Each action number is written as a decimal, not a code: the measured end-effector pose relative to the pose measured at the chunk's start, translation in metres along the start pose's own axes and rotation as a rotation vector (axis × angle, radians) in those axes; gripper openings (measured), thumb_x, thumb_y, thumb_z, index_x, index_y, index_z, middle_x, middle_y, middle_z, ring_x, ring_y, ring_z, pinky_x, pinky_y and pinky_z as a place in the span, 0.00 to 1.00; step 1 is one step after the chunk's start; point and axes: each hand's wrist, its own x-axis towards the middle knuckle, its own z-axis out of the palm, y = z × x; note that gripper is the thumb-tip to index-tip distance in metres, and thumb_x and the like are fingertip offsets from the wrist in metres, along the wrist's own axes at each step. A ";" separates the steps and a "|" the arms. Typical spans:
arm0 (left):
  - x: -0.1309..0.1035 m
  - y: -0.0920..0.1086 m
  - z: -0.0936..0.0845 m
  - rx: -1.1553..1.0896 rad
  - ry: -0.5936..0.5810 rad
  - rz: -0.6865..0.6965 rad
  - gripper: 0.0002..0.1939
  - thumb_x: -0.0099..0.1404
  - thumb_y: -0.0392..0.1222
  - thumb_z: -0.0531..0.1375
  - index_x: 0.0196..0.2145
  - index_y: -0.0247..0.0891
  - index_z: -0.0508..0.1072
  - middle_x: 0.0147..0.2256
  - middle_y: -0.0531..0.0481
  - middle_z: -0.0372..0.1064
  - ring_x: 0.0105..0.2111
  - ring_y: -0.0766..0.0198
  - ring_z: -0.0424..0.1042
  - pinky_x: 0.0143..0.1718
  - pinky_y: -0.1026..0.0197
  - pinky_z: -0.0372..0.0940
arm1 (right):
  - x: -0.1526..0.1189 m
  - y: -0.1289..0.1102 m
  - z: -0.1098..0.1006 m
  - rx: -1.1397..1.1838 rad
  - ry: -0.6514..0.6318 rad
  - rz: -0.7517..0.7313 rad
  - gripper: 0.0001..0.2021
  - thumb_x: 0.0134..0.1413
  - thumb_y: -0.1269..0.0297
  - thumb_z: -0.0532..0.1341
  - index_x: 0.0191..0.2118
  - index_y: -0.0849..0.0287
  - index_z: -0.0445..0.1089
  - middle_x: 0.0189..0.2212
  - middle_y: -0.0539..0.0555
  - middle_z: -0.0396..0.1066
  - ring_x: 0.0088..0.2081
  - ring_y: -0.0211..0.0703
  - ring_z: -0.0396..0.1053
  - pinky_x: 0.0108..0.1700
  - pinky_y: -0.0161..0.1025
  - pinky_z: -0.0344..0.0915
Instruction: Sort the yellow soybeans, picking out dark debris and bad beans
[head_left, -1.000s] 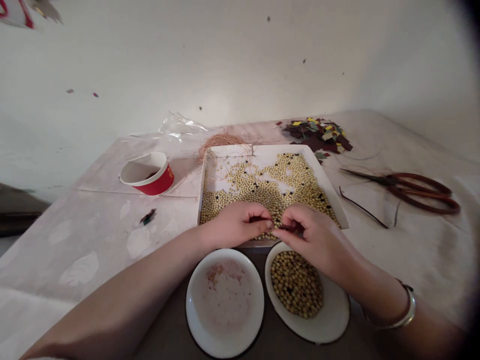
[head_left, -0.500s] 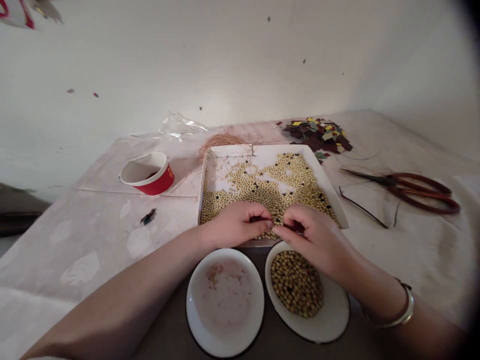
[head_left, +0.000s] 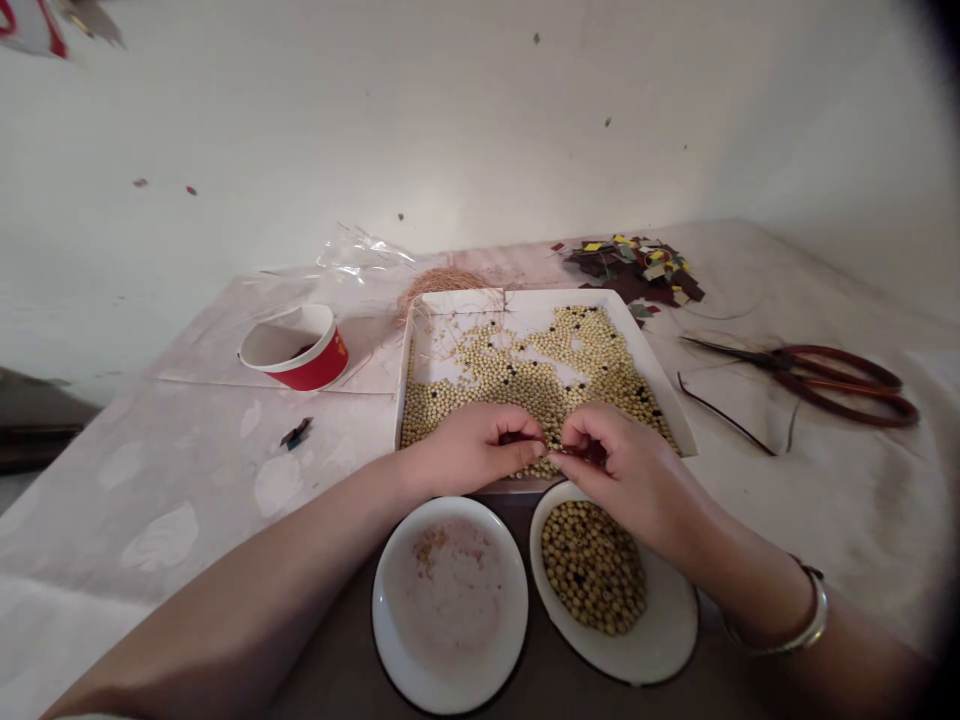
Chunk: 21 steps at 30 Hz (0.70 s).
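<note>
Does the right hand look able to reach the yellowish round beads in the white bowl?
Probably yes: the right hand is near the yellowish round beads, which lie mostly uncovered.

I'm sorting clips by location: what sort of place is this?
Probably a small craft workspace, perhaps in a home: a tray of small round beads, large scissors and a pile of coloured scraps share one covered table.

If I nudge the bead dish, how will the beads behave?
The beads would likely roll, being round and heaped loose. They might slump toward the bare side of the white dish, where nothing visible blocks them.
</note>
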 end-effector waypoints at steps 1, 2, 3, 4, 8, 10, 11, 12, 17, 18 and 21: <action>0.000 0.000 0.000 0.004 0.000 -0.002 0.09 0.63 0.42 0.52 0.33 0.35 0.70 0.26 0.56 0.64 0.28 0.71 0.62 0.29 0.68 0.56 | 0.000 0.000 0.000 -0.004 0.003 0.000 0.07 0.49 0.70 0.58 0.26 0.57 0.57 0.24 0.48 0.61 0.26 0.38 0.59 0.27 0.34 0.54; 0.000 0.000 0.000 0.006 -0.002 -0.003 0.10 0.63 0.42 0.52 0.33 0.35 0.70 0.27 0.55 0.65 0.28 0.70 0.62 0.29 0.68 0.56 | 0.000 0.000 0.000 -0.007 0.003 0.000 0.08 0.49 0.69 0.59 0.25 0.57 0.57 0.23 0.48 0.61 0.26 0.38 0.59 0.27 0.34 0.54; 0.000 0.000 0.000 0.005 -0.005 -0.005 0.10 0.63 0.42 0.52 0.33 0.35 0.70 0.27 0.55 0.65 0.28 0.70 0.63 0.30 0.68 0.56 | 0.000 0.001 0.000 -0.010 0.001 -0.002 0.08 0.49 0.68 0.59 0.25 0.57 0.57 0.23 0.48 0.60 0.25 0.38 0.58 0.27 0.34 0.54; 0.000 0.000 0.001 0.002 -0.008 -0.007 0.10 0.64 0.42 0.52 0.33 0.35 0.70 0.27 0.55 0.66 0.29 0.70 0.63 0.30 0.68 0.57 | -0.001 0.001 0.000 -0.013 -0.004 -0.005 0.09 0.49 0.67 0.59 0.24 0.57 0.57 0.22 0.48 0.60 0.25 0.37 0.58 0.26 0.34 0.54; 0.000 -0.001 0.001 -0.002 -0.015 -0.015 0.10 0.64 0.43 0.52 0.34 0.36 0.70 0.29 0.54 0.68 0.30 0.69 0.65 0.31 0.67 0.58 | -0.001 0.000 -0.001 -0.025 -0.018 -0.018 0.12 0.49 0.65 0.59 0.23 0.57 0.55 0.21 0.47 0.58 0.24 0.36 0.56 0.25 0.34 0.52; 0.000 -0.001 0.001 0.006 -0.016 -0.012 0.11 0.64 0.43 0.52 0.34 0.36 0.70 0.29 0.54 0.68 0.30 0.69 0.65 0.30 0.67 0.57 | -0.001 -0.001 -0.002 -0.022 -0.027 -0.020 0.13 0.51 0.64 0.59 0.22 0.57 0.54 0.20 0.46 0.57 0.23 0.36 0.55 0.25 0.35 0.51; 0.001 -0.001 0.001 0.009 -0.015 -0.007 0.11 0.64 0.43 0.52 0.34 0.35 0.70 0.29 0.54 0.68 0.29 0.69 0.65 0.30 0.67 0.57 | -0.001 -0.001 -0.002 -0.017 -0.034 -0.019 0.13 0.51 0.64 0.58 0.22 0.57 0.54 0.20 0.46 0.57 0.23 0.36 0.55 0.25 0.35 0.51; 0.001 -0.001 0.000 0.014 -0.014 -0.001 0.11 0.64 0.43 0.52 0.34 0.35 0.70 0.28 0.54 0.67 0.29 0.69 0.65 0.30 0.67 0.57 | -0.001 -0.002 -0.003 -0.013 -0.042 -0.017 0.13 0.52 0.63 0.58 0.22 0.57 0.54 0.20 0.46 0.57 0.23 0.36 0.55 0.25 0.35 0.51; 0.000 0.000 0.000 0.022 0.006 0.007 0.10 0.64 0.42 0.52 0.34 0.36 0.70 0.27 0.55 0.66 0.29 0.70 0.64 0.30 0.68 0.57 | -0.001 -0.003 -0.004 -0.005 -0.046 -0.006 0.12 0.56 0.64 0.54 0.23 0.57 0.54 0.21 0.48 0.58 0.25 0.38 0.57 0.27 0.36 0.53; 0.000 0.000 0.000 0.017 0.007 0.003 0.09 0.63 0.42 0.52 0.34 0.36 0.70 0.27 0.55 0.65 0.28 0.70 0.63 0.30 0.68 0.57 | -0.001 -0.003 -0.004 -0.002 -0.045 -0.003 0.11 0.56 0.65 0.53 0.23 0.57 0.55 0.22 0.48 0.59 0.26 0.38 0.57 0.28 0.36 0.53; -0.001 0.001 0.000 0.003 0.006 -0.001 0.09 0.63 0.41 0.53 0.33 0.36 0.70 0.26 0.55 0.65 0.28 0.70 0.63 0.30 0.68 0.57 | -0.001 -0.003 -0.003 0.010 -0.032 0.005 0.07 0.55 0.68 0.54 0.26 0.57 0.57 0.24 0.49 0.60 0.27 0.39 0.59 0.30 0.36 0.55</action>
